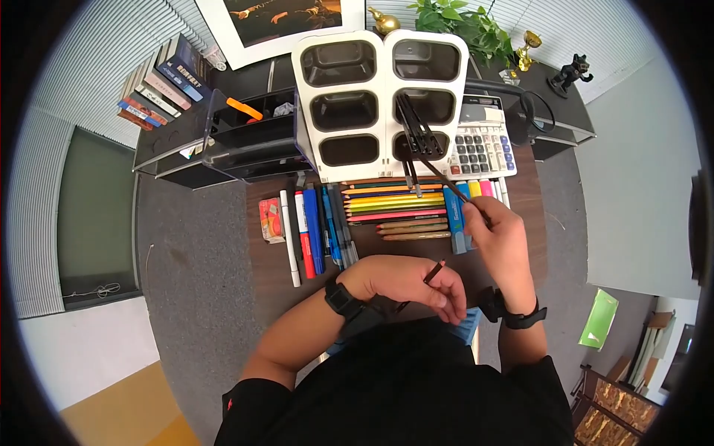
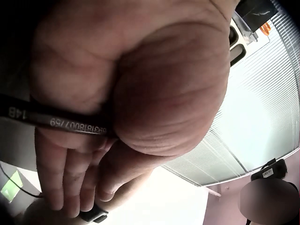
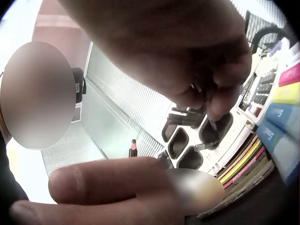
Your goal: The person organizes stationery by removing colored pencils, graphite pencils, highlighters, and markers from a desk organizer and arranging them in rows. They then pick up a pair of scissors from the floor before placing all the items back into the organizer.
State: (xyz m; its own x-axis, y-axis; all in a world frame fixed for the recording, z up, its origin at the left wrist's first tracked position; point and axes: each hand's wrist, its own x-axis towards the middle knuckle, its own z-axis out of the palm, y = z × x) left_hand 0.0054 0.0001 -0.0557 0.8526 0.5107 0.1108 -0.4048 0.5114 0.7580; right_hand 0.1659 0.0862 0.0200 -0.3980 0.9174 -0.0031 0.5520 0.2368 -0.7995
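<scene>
Head view: looking down on a brown surface [image 1: 532,223], twelve o'clock being straight ahead of the person.
Right grip [image 1: 502,238]: at about four o'clock from the rack [image 1: 386,111], narrow, pinching a dark stick [image 1: 448,181] between thumb and fingers.
Dark stick: slanting from the fingers towards ten or eleven o'clock, far end by the near right compartment; cannot tell whether touching anything there.
Left grip [image 1: 407,285]: at six o'clock, nearest the body, bent over at the wrist, holding a pencil [image 1: 433,273] across the palm; marked "14B" in the left wrist view.
Rack: at twelve o'clock, white, in two columns of three dark compartments.
Black sticks [image 1: 418,125]: in a loose bunch over the middle and near right compartments; cannot tell exactly how seated.
Coloured pencils [image 1: 394,202]: lying in a row just below the rack, at six o'clock from it.
Markers [image 1: 309,230]: at seven o'clock from the rack, side by side.
Calculator [image 1: 483,152]: at about four o'clock from the rack, just beside it.
Handling: probably light, stiff and smooth, prone to rolling in the fingers; leads likely fragile if knocked.
Best hold: likely a light pinch on the shaft, well back from the point.
</scene>
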